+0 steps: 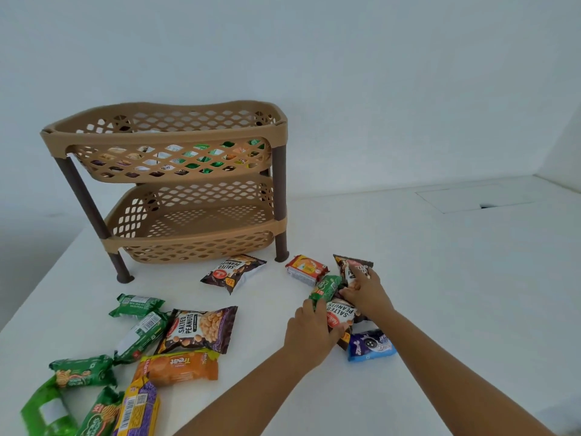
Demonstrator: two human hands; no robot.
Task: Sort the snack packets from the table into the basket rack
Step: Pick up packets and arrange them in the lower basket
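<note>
The right hand [364, 291] pinches a peanut packet [353, 269] at centre right; the left hand [309, 328] grips another [339, 313]. Gathering several at once, one may slip short of the rack [176, 190], upper left.

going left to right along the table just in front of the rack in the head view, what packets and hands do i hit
salted peanuts packet → red-orange biscuit packet → small green packet → right hand gripping a dark peanut packet. The left hand sits nearer, holding another peanuts packet.
</note>
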